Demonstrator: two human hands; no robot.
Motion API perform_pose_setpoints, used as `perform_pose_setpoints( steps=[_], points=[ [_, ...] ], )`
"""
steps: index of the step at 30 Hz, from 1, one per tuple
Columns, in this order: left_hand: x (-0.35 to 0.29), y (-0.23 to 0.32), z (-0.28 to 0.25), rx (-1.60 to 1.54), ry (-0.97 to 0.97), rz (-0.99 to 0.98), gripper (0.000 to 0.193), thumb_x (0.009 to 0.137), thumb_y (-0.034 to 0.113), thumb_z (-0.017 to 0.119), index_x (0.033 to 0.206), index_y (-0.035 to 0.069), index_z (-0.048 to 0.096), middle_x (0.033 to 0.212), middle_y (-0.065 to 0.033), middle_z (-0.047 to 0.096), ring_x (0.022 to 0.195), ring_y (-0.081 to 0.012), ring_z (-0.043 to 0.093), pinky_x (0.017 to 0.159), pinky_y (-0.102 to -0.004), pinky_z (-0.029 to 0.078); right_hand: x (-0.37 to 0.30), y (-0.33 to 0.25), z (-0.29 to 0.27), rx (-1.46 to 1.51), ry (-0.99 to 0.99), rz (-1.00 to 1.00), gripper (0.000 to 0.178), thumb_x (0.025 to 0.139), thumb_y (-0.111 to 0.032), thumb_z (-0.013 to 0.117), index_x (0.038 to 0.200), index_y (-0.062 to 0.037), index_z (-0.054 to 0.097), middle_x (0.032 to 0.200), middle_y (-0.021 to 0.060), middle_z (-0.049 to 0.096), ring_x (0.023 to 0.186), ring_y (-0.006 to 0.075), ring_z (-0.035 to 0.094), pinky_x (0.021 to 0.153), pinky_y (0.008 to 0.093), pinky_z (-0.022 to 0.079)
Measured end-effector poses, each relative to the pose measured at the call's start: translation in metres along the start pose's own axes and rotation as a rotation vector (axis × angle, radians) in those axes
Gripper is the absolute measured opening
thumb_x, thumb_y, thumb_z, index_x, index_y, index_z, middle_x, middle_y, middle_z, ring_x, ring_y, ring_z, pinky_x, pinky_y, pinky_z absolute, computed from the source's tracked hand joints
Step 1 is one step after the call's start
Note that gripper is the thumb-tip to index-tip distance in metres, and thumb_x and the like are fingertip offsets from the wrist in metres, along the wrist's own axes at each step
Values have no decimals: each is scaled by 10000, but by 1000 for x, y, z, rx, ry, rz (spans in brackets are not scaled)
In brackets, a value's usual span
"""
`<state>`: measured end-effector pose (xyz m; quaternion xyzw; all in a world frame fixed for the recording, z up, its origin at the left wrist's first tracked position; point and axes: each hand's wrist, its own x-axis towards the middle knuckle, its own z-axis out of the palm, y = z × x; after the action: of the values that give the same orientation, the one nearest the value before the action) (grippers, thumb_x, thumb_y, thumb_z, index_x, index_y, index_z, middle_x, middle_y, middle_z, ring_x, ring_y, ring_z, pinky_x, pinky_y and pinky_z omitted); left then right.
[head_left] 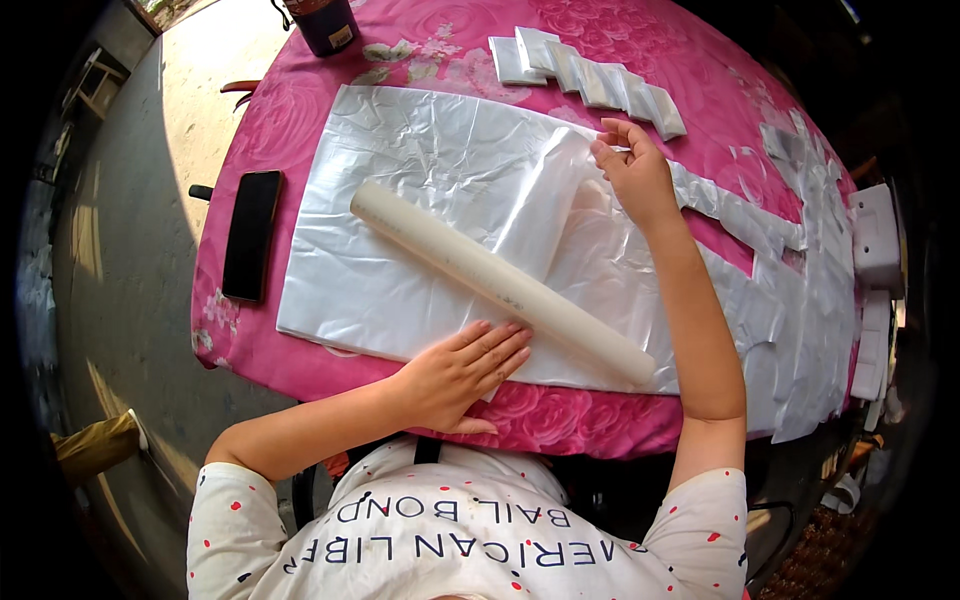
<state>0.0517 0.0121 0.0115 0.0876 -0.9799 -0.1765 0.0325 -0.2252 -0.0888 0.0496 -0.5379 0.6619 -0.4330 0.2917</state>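
White plastic bags (365,285) lie flat in a layered stack across the table, their film creased and shiny. A long cream-coloured tube (500,282) rests slantwise on them, from upper left to lower right. My left hand (462,372) is spread flat, palm down, on the near edge of the stack, its fingertips close to the tube. At the far edge my right hand (637,175) has its fingers curled and pinched at a corner of the top bag. A lifted fold of film runs from there toward the tube.
A pink floral tablecloth (270,345) covers the table. Several folded white packets (598,84) lie in a row at the far side. A black phone (252,236) is at left, a dark jar (326,25) at far left. More white plastic film (810,300) spreads rightward beside a white chair (876,237).
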Motion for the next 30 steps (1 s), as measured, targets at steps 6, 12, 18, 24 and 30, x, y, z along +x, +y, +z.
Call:
perform_pose_setpoints(
  steps=[6, 12, 18, 24, 30],
  points=[
    [-4, 11, 6, 6, -9, -52, 879, 834, 632, 352, 1355, -74, 308, 1453, -189, 260, 1367, -283, 214, 1108, -413, 162, -142, -41, 26, -407, -347, -308, 487, 792, -153, 648, 1243, -43, 504, 1081, 123, 555, 942, 279, 544, 785, 355, 473],
    [-1, 16, 6, 43, -12, -51, 875, 833, 638, 353, 1358, -62, 316, 1458, -178, 256, 1369, -278, 211, 1105, -404, 164, -147, -9, -10, -591, -178, -251, 554, 717, -69, 677, 1249, -83, 524, 1050, 96, 558, 944, 283, 535, 787, 363, 472],
    [0, 26, 12, 85, 13, -63, 865, 821, 646, 386, 1341, -43, 353, 1439, -186, 293, 1354, -298, 244, 1105, -427, 151, -122, 28, -76, -670, 82, -228, 545, 688, -15, 668, 1215, -104, 559, 1084, 89, 576, 965, 280, 538, 816, 361, 461],
    [2, 47, 23, 107, 20, -113, 827, 804, 612, 431, 1319, -33, 380, 1411, -204, 323, 1336, -311, 271, 1099, -462, 162, -161, -9, -27, -509, -324, -498, 457, 677, -12, 653, 1121, -111, 616, 1086, 82, 587, 987, 282, 542, 862, 386, 440],
    [-1, 56, 34, 131, 22, -162, 793, 822, 565, 447, 1360, -9, 342, 1457, -170, 258, 1367, -288, 209, 1101, -445, 153, -102, 2, -4, -518, -228, -568, 444, 699, -8, 640, 1128, -120, 615, 1093, 73, 585, 1005, 271, 528, 883, 386, 427]
  ],
)
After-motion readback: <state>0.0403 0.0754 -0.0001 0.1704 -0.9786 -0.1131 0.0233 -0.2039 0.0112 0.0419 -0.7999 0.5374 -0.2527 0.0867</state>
